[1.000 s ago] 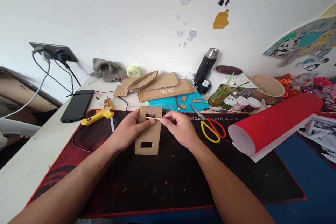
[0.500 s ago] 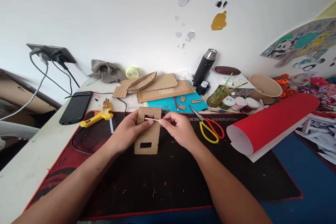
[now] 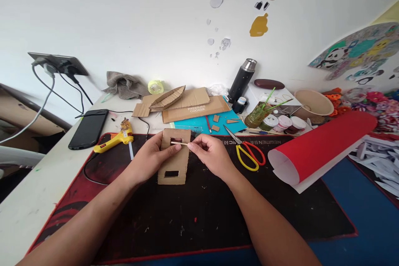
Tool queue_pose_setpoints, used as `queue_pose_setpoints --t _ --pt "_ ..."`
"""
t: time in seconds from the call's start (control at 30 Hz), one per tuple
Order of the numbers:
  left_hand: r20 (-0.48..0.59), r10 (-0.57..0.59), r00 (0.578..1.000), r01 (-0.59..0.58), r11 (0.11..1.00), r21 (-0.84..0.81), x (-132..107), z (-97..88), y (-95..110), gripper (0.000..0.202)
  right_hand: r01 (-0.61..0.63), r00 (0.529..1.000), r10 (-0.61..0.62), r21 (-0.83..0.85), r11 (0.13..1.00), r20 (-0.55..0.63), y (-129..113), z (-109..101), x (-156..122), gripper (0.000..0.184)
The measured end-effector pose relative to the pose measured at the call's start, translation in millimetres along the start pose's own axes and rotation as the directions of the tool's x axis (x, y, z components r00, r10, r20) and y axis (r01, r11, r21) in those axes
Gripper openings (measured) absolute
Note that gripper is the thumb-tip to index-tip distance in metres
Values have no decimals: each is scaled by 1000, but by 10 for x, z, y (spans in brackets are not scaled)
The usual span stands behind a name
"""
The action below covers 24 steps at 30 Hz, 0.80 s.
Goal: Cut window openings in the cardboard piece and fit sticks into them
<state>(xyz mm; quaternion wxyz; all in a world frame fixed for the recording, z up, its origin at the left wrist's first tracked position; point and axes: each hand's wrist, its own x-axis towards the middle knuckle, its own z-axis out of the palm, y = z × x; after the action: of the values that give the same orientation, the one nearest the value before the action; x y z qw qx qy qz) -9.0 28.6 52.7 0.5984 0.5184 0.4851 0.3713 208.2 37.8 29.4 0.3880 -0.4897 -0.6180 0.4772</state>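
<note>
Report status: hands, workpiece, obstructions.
Left hand gripping cardboard panel on the mat. Right hand pinching thin stick across its upper window. Scissors lie right, glue gun left, both apart from the hands.

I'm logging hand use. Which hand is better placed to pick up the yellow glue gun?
Probably the left hand: the glue gun lies just to its left, though it holds the cardboard piece. The right hand pinches the thin stick and would cross over.
</note>
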Motion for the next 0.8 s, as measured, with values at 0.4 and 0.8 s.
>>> queue_pose_setpoints --t 0.4,0.8 --pt "13 -6 1000 5 1000 25 6 12 2 55 7 1000 -7 -3 1000 4 0 -3 1 36" --pt "12 -31 999 31 1000 5 8 9 -4 57 1 1000 -2 -36 999 -10 -18 8 -6 29"
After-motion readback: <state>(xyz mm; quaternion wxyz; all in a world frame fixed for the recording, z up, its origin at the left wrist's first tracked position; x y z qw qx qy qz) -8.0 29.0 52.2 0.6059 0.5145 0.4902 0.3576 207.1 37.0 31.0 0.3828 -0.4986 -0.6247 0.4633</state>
